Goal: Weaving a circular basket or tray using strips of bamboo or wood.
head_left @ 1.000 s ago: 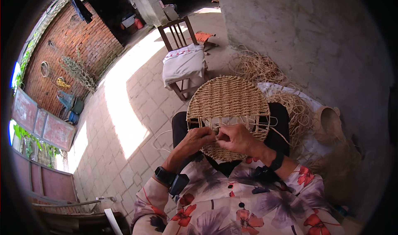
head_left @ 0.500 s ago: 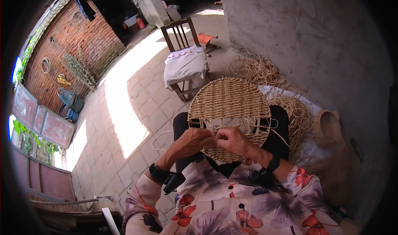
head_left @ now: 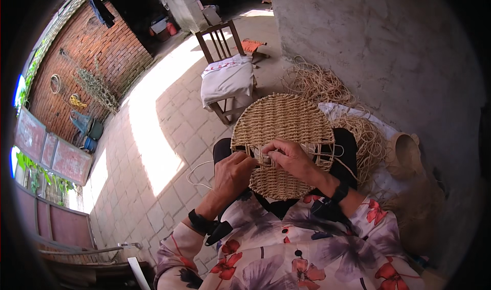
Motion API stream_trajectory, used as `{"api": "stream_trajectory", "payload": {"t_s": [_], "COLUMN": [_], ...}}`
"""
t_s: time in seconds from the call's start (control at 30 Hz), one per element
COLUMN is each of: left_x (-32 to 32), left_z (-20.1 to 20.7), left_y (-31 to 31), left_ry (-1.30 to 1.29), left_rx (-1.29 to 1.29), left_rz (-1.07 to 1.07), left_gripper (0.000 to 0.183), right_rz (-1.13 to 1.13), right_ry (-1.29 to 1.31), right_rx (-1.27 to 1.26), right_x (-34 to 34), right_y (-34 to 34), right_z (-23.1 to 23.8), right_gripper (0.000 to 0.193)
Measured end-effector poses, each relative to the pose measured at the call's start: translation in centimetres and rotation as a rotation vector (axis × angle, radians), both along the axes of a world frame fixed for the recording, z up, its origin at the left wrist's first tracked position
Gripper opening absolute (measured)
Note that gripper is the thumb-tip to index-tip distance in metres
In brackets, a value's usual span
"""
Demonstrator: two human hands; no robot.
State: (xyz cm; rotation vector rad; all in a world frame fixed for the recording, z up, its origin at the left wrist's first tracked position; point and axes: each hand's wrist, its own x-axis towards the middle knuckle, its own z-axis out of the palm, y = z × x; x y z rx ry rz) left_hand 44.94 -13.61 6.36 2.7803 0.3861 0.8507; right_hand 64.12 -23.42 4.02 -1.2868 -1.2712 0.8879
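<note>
On my lap lies a rounded panel woven from tan straw cord, with an open band of bare upright strands across it and a second woven part on the near side. My left hand is closed at the left end of that band, its fingertips pinching a thin strand of straw cord. Over the band's middle, my right hand is bent with thumb and forefinger pinched on cord; the exact grip is partly hidden by the fingers. A loose cord end loops out left of the panel.
Heaps of loose straw cord lie at my right on a white sheet, beside a tan round container. Ahead stands a wooden chair with a white cloth, and behind it a low orange-topped stool. A grey wall rises at right.
My right hand has moved up and slightly right across the open band. My left hand has turned and shifted a little, and the two hands are less close together. The panel has stayed on my lap.
</note>
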Motion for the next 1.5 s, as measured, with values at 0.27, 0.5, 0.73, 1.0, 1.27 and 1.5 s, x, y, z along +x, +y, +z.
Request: {"api": "stream_trajectory", "payload": {"t_s": [0.27,0.5,0.73,1.0,1.27,1.5], "left_x": [-0.4,-0.5,-2.2,-2.1,-2.1,-4.4], "left_z": [-0.5,-1.0,-0.7,-0.8,0.5,-2.2], "left_y": [0.1,0.4,1.5,1.5,3.1,4.8], "left_ry": [-0.036,-0.11,-0.12,0.117,0.278,-0.044], "left_rx": [0.182,0.151,-0.292,-0.069,-0.156,-0.63], "left_rz": [-0.065,-0.142,0.178,0.166,0.109,-0.114], "left_gripper": [0.031,0.036,0.014,0.006,0.007,0.007], "right_rz": [0.158,0.243,0.072,-0.064,0.056,0.142], "right_ry": [-0.404,-0.283,-0.44,-0.537,-0.314,-0.328], "right_rx": [0.181,0.107,0.226,0.254,0.048,0.015], "right_x": [-0.3,-0.3,-0.8,-1.8,-1.1,-0.9], "right_y": [1.7,1.6,0.1,-1.1,-1.2,0.1], "right_z": [-1.9,-0.6,-0.8,0.3,0.3,0.4], "right_gripper": [0.016,0.014,0.013,0.014,0.012,0.012]}}
